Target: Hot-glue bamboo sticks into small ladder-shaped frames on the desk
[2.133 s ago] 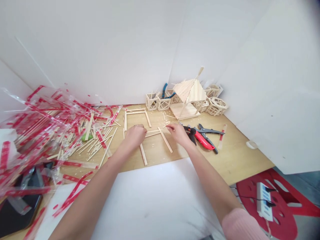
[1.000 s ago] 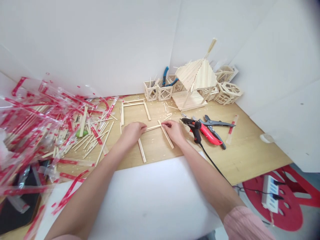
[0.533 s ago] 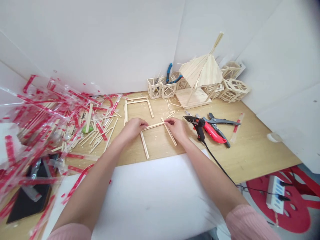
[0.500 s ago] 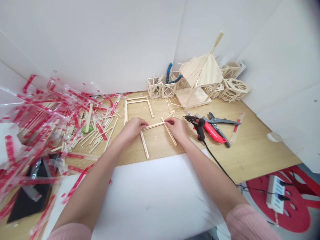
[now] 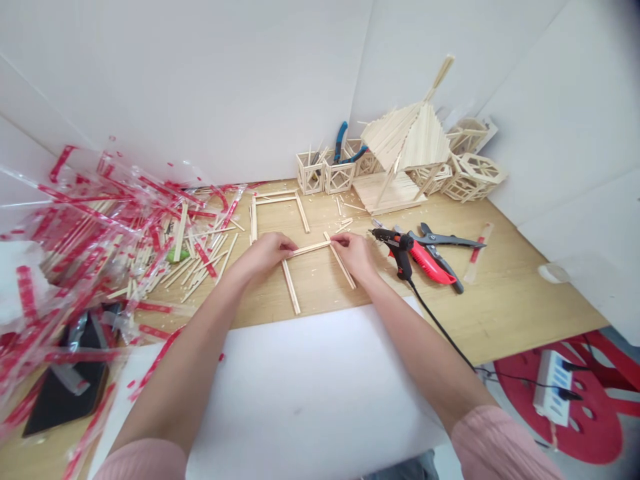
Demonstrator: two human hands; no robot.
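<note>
A pale wooden stick (image 5: pixel 312 249) lies crosswise between my hands, its ends meeting two side sticks. My left hand (image 5: pixel 270 255) has its fingertips closed on the left end, above the left side stick (image 5: pixel 291 288). At the other end my right hand (image 5: pixel 354 253) pinches the corner where the crosspiece meets the right side stick (image 5: pixel 343 265). Together these sticks form a three-sided frame, open toward me. Just behind it rests a similar three-sided stick frame (image 5: pixel 275 199). My fingers hide the exact joints.
Right of my hand lie a black glue gun (image 5: pixel 396 245), a red-handled cutter (image 5: pixel 431 264) and pruning shears (image 5: pixel 450 240). A stick-built model house (image 5: pixel 407 143) stands behind. Loose sticks (image 5: pixel 200 267) and red-striped plastic wrappers (image 5: pixel 120 193) heap at left. White board (image 5: pixel 310 393) lies in front.
The crosspiece now looks like a single narrower bar, its two strips closer together. My hands stay at its ends; the whole view has shifted slightly.
</note>
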